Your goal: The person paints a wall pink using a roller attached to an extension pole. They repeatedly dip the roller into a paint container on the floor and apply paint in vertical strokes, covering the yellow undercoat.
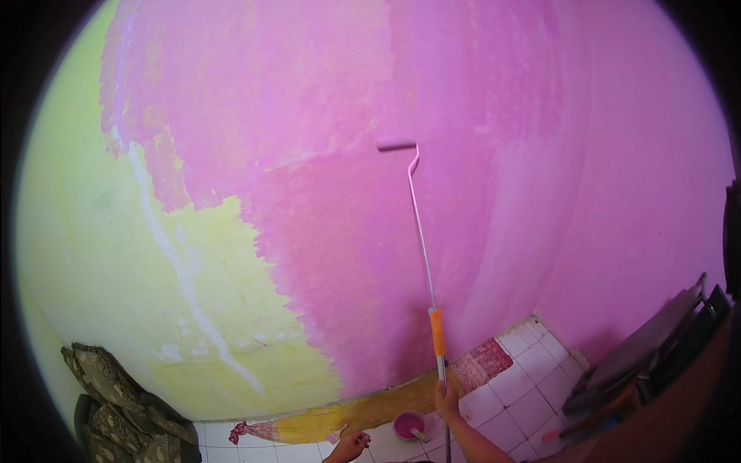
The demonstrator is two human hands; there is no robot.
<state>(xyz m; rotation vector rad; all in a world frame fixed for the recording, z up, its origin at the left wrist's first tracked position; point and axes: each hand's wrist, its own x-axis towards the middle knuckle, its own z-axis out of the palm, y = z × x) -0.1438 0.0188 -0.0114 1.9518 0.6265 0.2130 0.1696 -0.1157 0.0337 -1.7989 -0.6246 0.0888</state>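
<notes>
A paint roller (396, 144) on a long thin frame rests against the wall, which is partly pink and partly yellow-green. Its orange grip (437, 333) is fixed to a metal extension pole (442, 370). My right hand (447, 399) is closed around that pole near the bottom of the view. Lower and to the left, my left hand (351, 447) has its fingers curled; whether it holds anything is not clear. Between my hands, on the floor, stands a tub of pink paint (408, 426) with a brush (419, 434) leaning in it.
A yellow and red cloth (324, 423) lies along the wall's base on white floor tiles (515, 385). Patterned fabric (118, 405) is heaped at the lower left. Dark folded furniture (642, 341) leans at the right. A pale streak (173, 254) runs down the yellow-green wall.
</notes>
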